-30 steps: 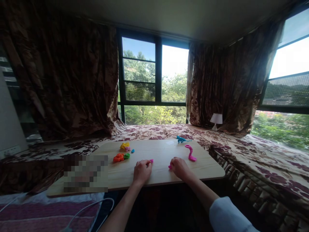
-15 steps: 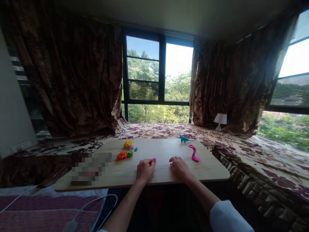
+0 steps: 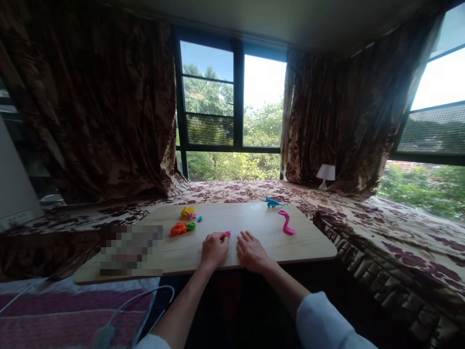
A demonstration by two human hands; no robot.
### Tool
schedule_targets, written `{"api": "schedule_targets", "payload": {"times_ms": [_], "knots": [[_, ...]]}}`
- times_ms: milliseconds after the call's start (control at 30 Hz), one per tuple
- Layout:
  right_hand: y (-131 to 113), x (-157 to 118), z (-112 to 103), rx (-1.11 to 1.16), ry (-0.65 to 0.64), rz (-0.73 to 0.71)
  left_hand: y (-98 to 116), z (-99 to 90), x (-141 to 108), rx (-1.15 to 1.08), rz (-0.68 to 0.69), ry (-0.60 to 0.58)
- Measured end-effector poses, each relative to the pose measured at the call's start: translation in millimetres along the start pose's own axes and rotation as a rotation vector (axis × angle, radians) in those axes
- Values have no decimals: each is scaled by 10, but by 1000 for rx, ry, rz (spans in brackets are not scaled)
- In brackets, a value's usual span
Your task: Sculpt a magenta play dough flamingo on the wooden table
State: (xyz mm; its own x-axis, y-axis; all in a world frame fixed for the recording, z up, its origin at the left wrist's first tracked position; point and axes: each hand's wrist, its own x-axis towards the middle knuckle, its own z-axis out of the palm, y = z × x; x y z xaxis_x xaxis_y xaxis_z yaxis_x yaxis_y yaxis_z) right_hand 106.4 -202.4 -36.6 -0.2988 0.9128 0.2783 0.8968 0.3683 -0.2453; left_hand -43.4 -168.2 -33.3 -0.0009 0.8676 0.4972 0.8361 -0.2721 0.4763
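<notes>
Near the front edge of the pale wooden table [image 3: 214,218], my left hand [image 3: 214,249] is closed, its fingertips on a small magenta piece of clay [image 3: 227,233]. Just right of it, my right hand [image 3: 251,249] lies palm down on the table, fingers slightly apart; nothing shows in it. A longer, curved magenta clay strip [image 3: 286,224] lies farther right. To the left are lumps of orange [image 3: 178,229], green [image 3: 191,226] and yellow clay [image 3: 188,212], with a pink bit [image 3: 192,216] against the yellow and a small blue piece [image 3: 200,219] nearby.
A blue animal figure [image 3: 275,202] stands at the table's back right. A blurred-out item [image 3: 131,249] lies on the left of the table. Behind it, a floral-covered ledge [image 3: 232,189] holds a small white lamp [image 3: 325,175]. A white cable [image 3: 145,291] hangs at the lower left.
My right hand has slid left, closer to my left hand. The view has shifted slightly, while my left hand stays at the small magenta piece.
</notes>
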Motion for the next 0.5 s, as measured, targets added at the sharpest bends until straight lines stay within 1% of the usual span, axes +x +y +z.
{"api": "schedule_targets", "payload": {"times_ms": [100, 167, 233, 300, 333, 400, 500], "knots": [[58, 197, -15, -13, -47, 118, -3, -13, -3, 0, -3, -11], [145, 225, -40, -31, -58, 162, -6, -24, -10, -2, -6, -17], [256, 155, -79, -46, -55, 188, -5, -34, -17, -4, -7, -9], [348, 9, -121, -50, -69, 199, 3, -43, -25, -2, -7, 1], [371, -79, -137, -47, -83, 187, 10, -47, -28, 2, -12, 3], [352, -244, -146, -33, -100, 116, 27, -53, -32, 14, -30, -3], [193, -362, -93, -15, -76, -8, 45, -50, -31, 32, -38, -12]]}}
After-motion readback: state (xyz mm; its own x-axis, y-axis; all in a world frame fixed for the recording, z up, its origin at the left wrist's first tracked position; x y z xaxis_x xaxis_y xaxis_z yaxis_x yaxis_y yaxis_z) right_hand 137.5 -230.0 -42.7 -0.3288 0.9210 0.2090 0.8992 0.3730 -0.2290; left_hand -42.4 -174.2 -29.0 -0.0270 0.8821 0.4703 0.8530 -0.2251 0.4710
